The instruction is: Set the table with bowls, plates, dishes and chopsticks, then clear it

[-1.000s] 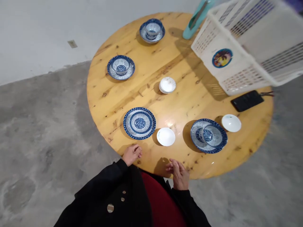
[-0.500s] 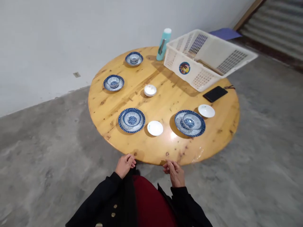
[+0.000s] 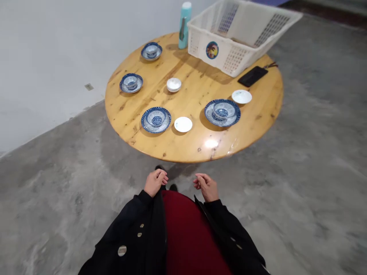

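Note:
My left hand (image 3: 155,182) is loosely curled and empty, just off the near edge of the round wooden table (image 3: 189,147). Level with it, my right hand (image 3: 207,187) has its fingers bent in and holds nothing. Closest to the left hand on the table is a blue-patterned plate (image 3: 146,126) bearing a matching bowl (image 3: 156,117), with a small white dish (image 3: 183,124) to its right. Farther right, another patterned plate (image 3: 210,115) carries a bowl (image 3: 224,109). A second white dish (image 3: 241,96) is beside that plate.
Two more plates (image 3: 139,86) (image 3: 145,55) with bowls stand toward the far left. Stacked white dishes (image 3: 173,84) occupy the middle. At the back are a turquoise bottle (image 3: 184,26) and a white plastic basket (image 3: 229,57); a black phone (image 3: 252,76) lies near the basket.
My view has tilted downward, so the table appears higher. Both hands have drawn back from the table edge, leaving a strip of floor between. The dishes keep their places.

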Available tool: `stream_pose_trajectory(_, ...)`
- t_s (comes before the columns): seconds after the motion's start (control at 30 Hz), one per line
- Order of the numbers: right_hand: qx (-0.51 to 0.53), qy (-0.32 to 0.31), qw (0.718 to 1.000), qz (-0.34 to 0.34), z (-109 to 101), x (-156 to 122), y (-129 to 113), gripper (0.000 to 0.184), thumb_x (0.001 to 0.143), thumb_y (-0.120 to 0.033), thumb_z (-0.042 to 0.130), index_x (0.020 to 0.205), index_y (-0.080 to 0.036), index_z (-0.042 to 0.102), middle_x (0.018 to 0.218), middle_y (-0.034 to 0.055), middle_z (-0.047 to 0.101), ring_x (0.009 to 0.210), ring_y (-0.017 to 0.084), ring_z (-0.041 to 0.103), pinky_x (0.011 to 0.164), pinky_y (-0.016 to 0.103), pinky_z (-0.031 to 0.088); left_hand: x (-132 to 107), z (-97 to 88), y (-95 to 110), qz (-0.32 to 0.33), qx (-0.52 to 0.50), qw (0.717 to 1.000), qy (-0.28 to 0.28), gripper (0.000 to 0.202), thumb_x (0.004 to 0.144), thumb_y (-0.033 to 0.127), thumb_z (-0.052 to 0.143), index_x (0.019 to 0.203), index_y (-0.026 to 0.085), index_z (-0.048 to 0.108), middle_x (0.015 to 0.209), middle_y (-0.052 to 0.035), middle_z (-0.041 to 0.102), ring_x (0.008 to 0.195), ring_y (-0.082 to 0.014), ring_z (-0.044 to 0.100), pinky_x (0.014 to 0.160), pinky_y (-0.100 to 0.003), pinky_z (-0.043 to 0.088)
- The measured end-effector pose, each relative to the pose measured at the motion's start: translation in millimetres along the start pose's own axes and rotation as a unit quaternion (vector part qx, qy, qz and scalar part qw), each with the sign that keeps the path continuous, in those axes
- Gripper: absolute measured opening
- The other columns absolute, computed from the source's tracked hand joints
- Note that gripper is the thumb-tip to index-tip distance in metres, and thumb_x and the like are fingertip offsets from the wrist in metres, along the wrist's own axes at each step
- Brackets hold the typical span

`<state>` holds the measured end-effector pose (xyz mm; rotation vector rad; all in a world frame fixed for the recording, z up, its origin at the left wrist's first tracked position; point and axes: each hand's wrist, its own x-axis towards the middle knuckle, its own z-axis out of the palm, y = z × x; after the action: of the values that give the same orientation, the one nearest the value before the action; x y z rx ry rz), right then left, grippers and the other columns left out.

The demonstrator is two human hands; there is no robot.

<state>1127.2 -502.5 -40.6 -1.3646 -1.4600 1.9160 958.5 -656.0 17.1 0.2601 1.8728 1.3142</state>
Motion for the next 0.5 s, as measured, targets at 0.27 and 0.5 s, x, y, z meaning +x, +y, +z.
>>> stream_pose_trajectory(0.27, 0.011, 0.062, 0.998, -0.013, 19, -10, -7, 0.038, 0.068, -0.05, 0.062, 0.083, -0.015, 0.064, 0.058, 0.0014, 0.064, 0.044, 0.011, 0.056, 0.042, 0.022, 0.043, 9, -24.5, 9, 0.028, 0.002, 0.999, -0.033, 0.035, 0.078, 0.047, 0.06, 0.081, 0.013, 0.064, 0.069, -0.0043, 0.067, 0.057, -0.0112, 0.062, 0.054, -0.021, 0.049)
stream_pose_trajectory(0.5, -0.037, 0.007, 0.999, -0.037, 119, -9, -20, 0.025, 0.071, -0.041, 0.053, 0.077, -0.018, 0.062, 0.056, -0.0009, 0.062, 0.042, 0.011, 0.056, 0.042, 0.02, 0.041, 16, -131.1, 0, 0.02, -0.03, 0.997, 0.063, 0.043, 0.071, 0.054, 0.065, 0.085, 0.013, 0.064, 0.071, -0.0048, 0.068, 0.059, -0.0132, 0.063, 0.058, -0.025, 0.052)
